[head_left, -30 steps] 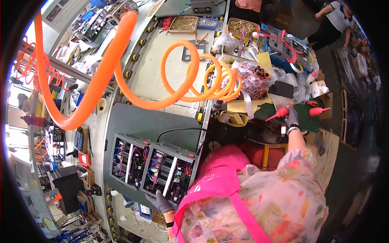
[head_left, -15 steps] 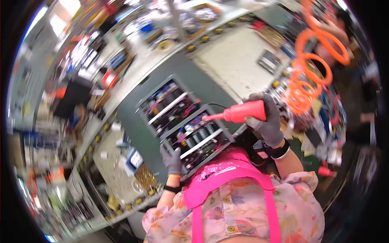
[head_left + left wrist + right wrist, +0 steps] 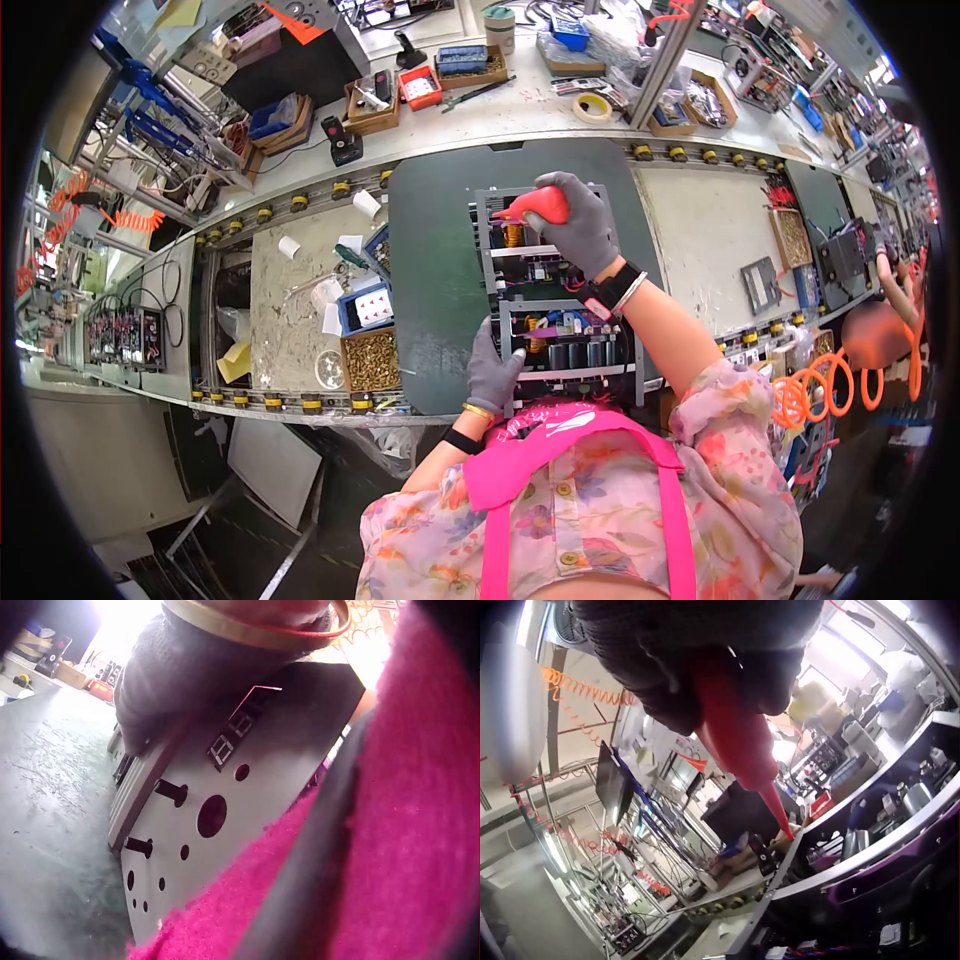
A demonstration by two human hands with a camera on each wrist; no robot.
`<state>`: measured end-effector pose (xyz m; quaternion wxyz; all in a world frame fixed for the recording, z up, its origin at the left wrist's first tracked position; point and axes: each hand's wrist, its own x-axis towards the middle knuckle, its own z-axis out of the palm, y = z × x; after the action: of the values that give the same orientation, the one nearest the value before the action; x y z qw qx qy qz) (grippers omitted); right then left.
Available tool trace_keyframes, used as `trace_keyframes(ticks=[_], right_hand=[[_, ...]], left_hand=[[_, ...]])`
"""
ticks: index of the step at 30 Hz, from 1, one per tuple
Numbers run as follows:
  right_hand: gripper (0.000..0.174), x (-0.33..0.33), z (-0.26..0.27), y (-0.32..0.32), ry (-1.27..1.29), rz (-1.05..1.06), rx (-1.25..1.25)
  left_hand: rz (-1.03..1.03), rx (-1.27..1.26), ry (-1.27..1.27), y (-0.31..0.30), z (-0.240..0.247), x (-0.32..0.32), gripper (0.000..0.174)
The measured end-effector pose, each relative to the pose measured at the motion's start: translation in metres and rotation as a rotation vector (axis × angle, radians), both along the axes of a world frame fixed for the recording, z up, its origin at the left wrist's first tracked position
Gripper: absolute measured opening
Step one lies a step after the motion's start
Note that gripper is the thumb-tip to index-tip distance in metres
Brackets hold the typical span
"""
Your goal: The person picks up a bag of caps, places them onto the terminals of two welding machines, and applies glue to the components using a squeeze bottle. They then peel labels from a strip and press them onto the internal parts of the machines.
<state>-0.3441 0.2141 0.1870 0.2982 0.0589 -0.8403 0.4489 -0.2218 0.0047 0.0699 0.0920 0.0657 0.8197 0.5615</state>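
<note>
Grey-gloved right grip (image 3: 578,228): fingers curled round a red squeeze bottle (image 3: 533,205), its nozzle (image 3: 744,746) pointing down into the far case (image 3: 525,268).
Left grip (image 3: 493,362): fingers bent over the front corner of the near case (image 3: 575,347), holding it.
Cases: two open metal boxes of wiring and parts, end to end on a dark green mat (image 3: 430,270).
Surface (image 3: 290,300): carries the mat between roller rails, with a tray of brass screws (image 3: 370,360) just left of it.
Step, as I judge it: dabbing from the bottle onto a part in the far case.
Next move calls for: a steady tip and a light squeeze, clear of the wires.
</note>
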Motion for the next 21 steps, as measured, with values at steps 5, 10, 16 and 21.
trace_keyframes(ticks=[5, 10, 16, 21], right_hand=[[0.042, -0.025, -0.018, 0.000, 0.041, 0.020, 0.083], [0.041, -0.030, -0.023, 0.002, 0.072, 0.051, 0.057], [0.039, -0.030, -0.020, -0.002, 0.071, 0.078, 0.082], [0.039, -0.024, -0.019, -0.003, 0.068, 0.097, 0.113]], left_hand=[[0.016, -0.031, 0.067, 0.001, 0.003, -0.001, 0.074], [0.018, -0.079, 0.075, 0.000, 0.009, 0.001, 0.073], [0.015, -0.062, 0.071, 0.001, 0.006, 0.000, 0.073], [0.004, -0.071, 0.064, 0.000, 0.007, 0.000, 0.073]])
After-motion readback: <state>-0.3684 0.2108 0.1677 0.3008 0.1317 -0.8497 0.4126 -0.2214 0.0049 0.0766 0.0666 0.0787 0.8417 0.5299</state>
